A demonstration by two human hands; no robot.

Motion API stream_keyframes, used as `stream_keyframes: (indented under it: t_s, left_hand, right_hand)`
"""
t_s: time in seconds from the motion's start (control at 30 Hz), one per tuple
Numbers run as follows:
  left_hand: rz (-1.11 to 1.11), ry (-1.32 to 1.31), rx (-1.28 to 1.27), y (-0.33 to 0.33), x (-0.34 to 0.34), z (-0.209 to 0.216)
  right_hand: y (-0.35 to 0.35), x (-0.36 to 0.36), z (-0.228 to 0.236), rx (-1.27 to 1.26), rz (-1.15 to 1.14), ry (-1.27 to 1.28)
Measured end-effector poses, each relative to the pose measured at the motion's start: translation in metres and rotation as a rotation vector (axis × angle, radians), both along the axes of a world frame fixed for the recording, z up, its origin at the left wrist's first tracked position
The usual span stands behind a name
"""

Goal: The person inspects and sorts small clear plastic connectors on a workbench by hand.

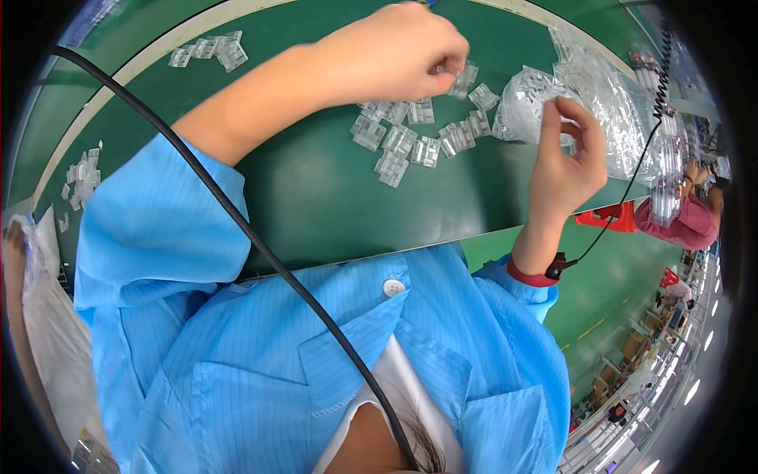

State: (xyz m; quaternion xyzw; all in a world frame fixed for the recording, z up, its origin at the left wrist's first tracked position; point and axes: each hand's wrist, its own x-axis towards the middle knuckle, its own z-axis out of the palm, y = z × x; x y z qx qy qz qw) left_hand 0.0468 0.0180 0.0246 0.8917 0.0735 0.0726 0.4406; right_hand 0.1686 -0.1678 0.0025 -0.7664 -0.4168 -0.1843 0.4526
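Note:
My left hand (403, 55) reaches across the green table with its fingers curled closed. Its fingertips are partly hidden, and beside them lies a clear plastic piece (464, 81). At the right, my right hand (570, 162) is raised with thumb and fingertips drawn together in a pinch; anything between them is too small to make out. Just behind that hand sits a clear plastic bag (527, 96) filled with small whitish parts. Between my hands several clear plastic block-like pieces (399, 142) lie loosely grouped. A red band (530, 273) with a coiled cord circles my right wrist.
More clear pieces (207, 49) lie at the far left, with another group (82, 178) near the left edge. A large clear bag (612, 107) covers the right end of the table (316, 209). A black cable (237, 217) crosses the view. Another person (683, 221) is at the right.

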Motion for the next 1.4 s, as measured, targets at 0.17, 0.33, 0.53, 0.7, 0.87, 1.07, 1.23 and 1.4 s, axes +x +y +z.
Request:
stream_keyframes:
  t_s: [0.17, 0.33, 0.53, 0.7, 0.87, 1.07, 1.23, 1.4]
  left_hand:
    - [0.169, -0.261, -0.474, -0.007, -0.027, -0.014]
    - [0.285, -0.281, -0.596, -0.011, -0.04, -0.027]
    - [0.298, -0.321, -0.33, -0.015, -0.046, -0.027]
    - [0.277, -0.266, -0.389, -0.019, -0.046, -0.024]
    - [0.288, -0.337, -0.288, -0.028, -0.048, -0.022]
    - [0.27, -0.388, -0.219, -0.029, -0.049, -0.024]
    - [0.29, -0.36, -0.286, -0.027, -0.047, -0.027]
    - [0.286, -0.337, -0.28, -0.024, -0.047, -0.028]
  right_hand:
    - [0.039, -0.045, -0.002, 0.362, 0.545, 1.046]
    - [0.049, -0.052, -0.004, 0.418, 0.571, 1.077]
    - [0.049, -0.055, -0.004, 0.381, 0.507, 0.968]
    - [0.044, -0.059, -0.002, 0.304, 0.506, 0.834]
    - [0.04, -0.057, 0.001, 0.263, 0.529, 0.835]
    - [0.037, -0.057, 0.001, 0.212, 0.518, 0.716]
    - [0.041, -0.059, -0.005, 0.19, 0.453, 0.562]
    - [0.044, -0.062, -0.007, 0.137, 0.423, 0.048]
